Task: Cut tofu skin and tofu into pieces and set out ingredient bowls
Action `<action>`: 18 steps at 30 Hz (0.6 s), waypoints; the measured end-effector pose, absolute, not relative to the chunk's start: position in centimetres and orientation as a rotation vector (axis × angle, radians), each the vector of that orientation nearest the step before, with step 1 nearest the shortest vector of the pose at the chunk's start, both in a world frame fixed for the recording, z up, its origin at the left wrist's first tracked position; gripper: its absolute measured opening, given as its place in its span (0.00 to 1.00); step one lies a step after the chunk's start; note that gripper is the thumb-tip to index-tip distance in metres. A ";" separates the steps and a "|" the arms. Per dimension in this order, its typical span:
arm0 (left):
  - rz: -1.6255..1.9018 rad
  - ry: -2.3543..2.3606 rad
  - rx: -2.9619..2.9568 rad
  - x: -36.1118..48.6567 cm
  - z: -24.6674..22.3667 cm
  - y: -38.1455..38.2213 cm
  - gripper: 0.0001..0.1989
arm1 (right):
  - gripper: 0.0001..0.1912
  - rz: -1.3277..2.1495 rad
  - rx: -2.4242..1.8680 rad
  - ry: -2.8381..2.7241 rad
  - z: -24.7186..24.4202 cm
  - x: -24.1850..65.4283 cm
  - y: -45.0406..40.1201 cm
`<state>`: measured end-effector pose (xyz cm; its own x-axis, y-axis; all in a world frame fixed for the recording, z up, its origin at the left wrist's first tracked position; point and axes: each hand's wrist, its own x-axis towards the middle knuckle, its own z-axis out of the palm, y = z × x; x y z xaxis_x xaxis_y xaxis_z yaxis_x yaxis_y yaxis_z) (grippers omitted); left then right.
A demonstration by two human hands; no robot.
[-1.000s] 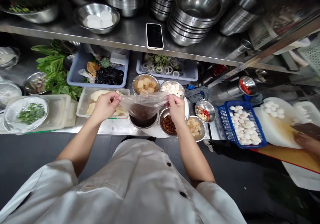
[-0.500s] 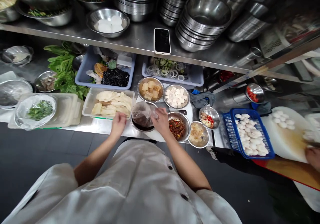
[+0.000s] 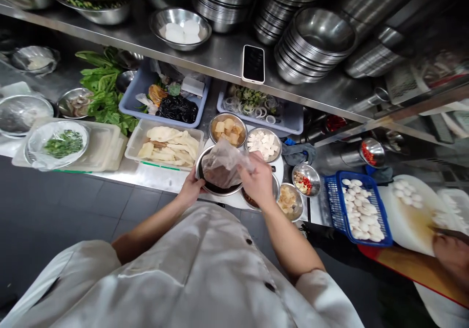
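My right hand is closed on a clear plastic bag, which hangs over a steel bowl with dark contents. My left hand grips the near left rim of that bowl. Just behind it stands a bowl of pale amber chunks, and beside that a bowl of white cubes. Under my right wrist, a bowl of chopped red-brown seasoning is mostly hidden. To the left lies a clear tub of pale yellowish strips.
At the right, a co-worker's hand holds a knife over a white cutting board. A blue basket of white mushrooms stands nearer. The steel shelf overhangs the counter, bearing a phone and stacked bowls.
My right hand has drawn the bag up and to the right. My left hand has moved from beside the tub onto the bowl's rim. The view has shifted slightly.
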<state>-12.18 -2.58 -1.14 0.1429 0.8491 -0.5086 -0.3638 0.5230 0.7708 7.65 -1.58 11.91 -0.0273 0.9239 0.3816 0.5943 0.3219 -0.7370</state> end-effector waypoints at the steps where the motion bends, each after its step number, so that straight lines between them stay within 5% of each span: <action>1: 0.943 1.083 0.545 -12.0 -0.3 -2.6 0.41 | 0.15 0.509 -1.386 -1.691 13.2 7.8 -1.5; 10: 1.018 0.913 0.561 -8.1 6.3 -1.3 0.43 | 0.11 0.308 -1.304 -1.492 23.4 9.3 0.0; 18: 1.048 0.773 0.605 -6.4 8.0 -0.8 0.47 | 0.13 0.179 -1.124 -1.472 27.6 9.7 0.9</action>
